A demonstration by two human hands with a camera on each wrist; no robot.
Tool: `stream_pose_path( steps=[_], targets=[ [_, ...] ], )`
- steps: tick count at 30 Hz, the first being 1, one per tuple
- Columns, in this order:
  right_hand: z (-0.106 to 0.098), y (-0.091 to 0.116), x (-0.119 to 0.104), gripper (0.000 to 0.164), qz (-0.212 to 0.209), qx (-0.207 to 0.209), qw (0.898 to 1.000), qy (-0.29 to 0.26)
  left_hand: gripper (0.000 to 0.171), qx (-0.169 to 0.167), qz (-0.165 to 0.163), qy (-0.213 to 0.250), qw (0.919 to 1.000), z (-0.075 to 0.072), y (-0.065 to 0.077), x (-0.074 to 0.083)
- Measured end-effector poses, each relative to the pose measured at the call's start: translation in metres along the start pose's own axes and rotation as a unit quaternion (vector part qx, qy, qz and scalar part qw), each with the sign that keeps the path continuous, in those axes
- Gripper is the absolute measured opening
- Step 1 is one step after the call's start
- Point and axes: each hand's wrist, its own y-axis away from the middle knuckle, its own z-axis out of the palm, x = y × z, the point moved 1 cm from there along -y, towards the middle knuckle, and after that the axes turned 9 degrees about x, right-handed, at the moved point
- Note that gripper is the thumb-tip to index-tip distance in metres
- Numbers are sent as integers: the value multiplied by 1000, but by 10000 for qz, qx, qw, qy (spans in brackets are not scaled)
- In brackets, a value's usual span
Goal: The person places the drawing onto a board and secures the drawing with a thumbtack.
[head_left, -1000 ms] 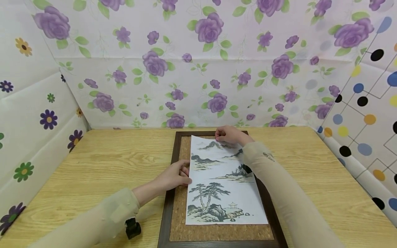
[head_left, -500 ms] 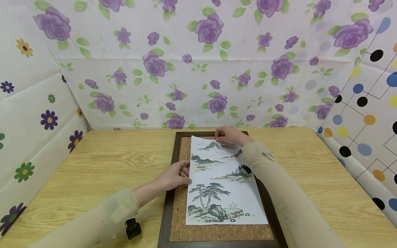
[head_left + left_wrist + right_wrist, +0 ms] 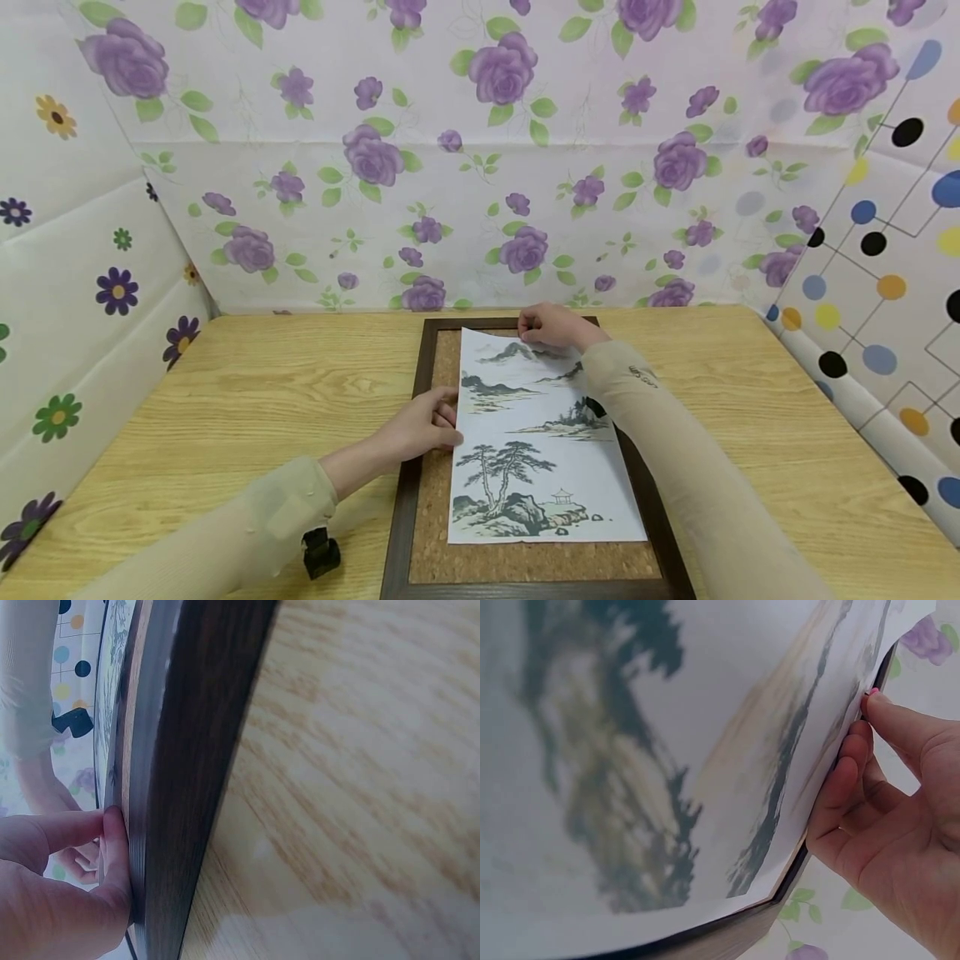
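A sheet of paper (image 3: 480, 467) printed with an ink landscape of pines and mountains lies over a dark-framed cork board (image 3: 540, 563). My left hand (image 3: 420, 427) is at the sheet's left edge; in the left wrist view its thumb and forefinger (image 3: 64, 829) come together on that edge. My right hand (image 3: 555, 325) is bent over the sheet's top edge. A small pink-headed pin (image 3: 874, 691) shows at the right thumb's tip in the right wrist view, pinched against the forefinger. Most of the pin is hidden by the fingers.
The wooden table (image 3: 300, 367) extends on both sides of the board. A flowered cloth wall (image 3: 450, 208) stands close behind the frame's top edge. Patterned side walls stand left and right. A black wrist mount (image 3: 321, 552) sits under the left sleeve.
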Motion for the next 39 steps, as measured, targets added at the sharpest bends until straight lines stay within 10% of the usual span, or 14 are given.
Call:
stream_pose_path(
  steps=[39],
  targets=[
    [0,-4,-11,11,173,-64,9990,416,71,-15,31,79,10000,0,-1,-1]
  ],
)
